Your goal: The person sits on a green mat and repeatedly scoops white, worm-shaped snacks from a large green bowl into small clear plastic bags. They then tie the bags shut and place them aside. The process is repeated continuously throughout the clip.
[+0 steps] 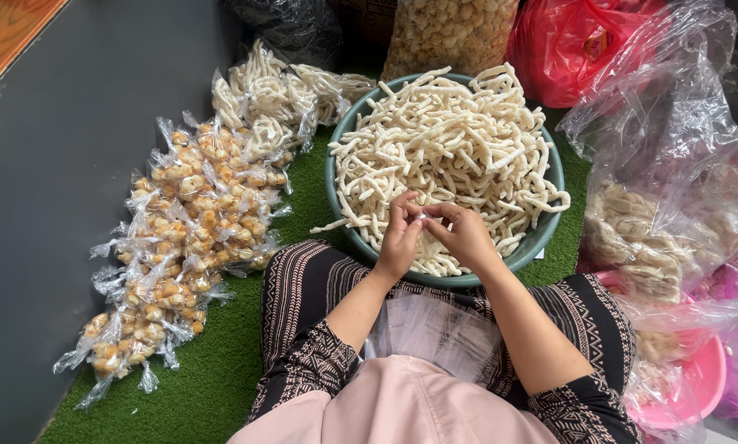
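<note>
Lots bagged already: packed snack bags (180, 238) piled left, but basin (550, 177) w/ cracker sticks (451, 140) is heaped full. Both hands, left hand (400, 238) & right hand (466, 234), have fingers pressed together, pinching a small clear bag (hard to see).

Just beyond the pinching fingertips, pale cream stick crackers (451, 140) fill a dull teal-green basin (547, 234). Left of the grip lie clear little bags of golden-brown, yellowish snacks (184, 238) on bright green artificial turf (221, 362), against a dark grey wall (48, 189). Below the grip, the lap wears black cloth with fine beige striped and zigzag patterning (303, 288), and a plain pale pink cloth (393, 411). Right of the grip sit a pink tub (702, 378) and a red plastic bag (566, 45).
</note>
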Tool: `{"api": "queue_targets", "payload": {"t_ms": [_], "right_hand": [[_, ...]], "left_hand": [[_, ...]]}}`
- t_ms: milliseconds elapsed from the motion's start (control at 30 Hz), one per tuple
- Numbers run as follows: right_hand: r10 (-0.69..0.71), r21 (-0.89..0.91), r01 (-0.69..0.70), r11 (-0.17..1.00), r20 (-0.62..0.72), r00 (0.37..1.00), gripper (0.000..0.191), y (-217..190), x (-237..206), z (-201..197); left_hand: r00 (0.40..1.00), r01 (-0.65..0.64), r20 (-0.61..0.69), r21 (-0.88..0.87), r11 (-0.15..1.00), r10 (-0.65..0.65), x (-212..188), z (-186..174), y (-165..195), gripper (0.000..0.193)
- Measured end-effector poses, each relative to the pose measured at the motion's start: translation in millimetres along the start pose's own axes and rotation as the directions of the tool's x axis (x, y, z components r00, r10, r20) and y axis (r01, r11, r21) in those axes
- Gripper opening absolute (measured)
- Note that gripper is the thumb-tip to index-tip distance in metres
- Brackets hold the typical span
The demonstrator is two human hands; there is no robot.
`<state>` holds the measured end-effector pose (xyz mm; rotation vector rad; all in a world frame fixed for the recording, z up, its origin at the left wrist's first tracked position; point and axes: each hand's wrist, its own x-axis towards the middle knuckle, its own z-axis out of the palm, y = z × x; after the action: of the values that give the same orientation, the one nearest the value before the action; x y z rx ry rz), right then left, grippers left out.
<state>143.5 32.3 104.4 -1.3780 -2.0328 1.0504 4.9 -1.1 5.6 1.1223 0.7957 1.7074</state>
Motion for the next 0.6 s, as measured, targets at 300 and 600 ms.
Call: {"api": "queue_targets", "payload": {"t_ms": [300, 600], "right_hand": [[-0.264, -0.355, 0.191, 0.915, -0.172, 0.949, 0.017, -8, -5, -1], [-0.516, -0.347, 0.413, 0.842, -0.296, 0.804, 0.011, -18, -13, 6]], "left_hand": [[0.949, -0.243, 0.060, 0.768, 0.593, 0.310, -3, 16, 39, 0.024], [0.944, 0.317, -0.011, -0.254, 0.914, -0.331, 15, -7, 3, 0.048]]}}
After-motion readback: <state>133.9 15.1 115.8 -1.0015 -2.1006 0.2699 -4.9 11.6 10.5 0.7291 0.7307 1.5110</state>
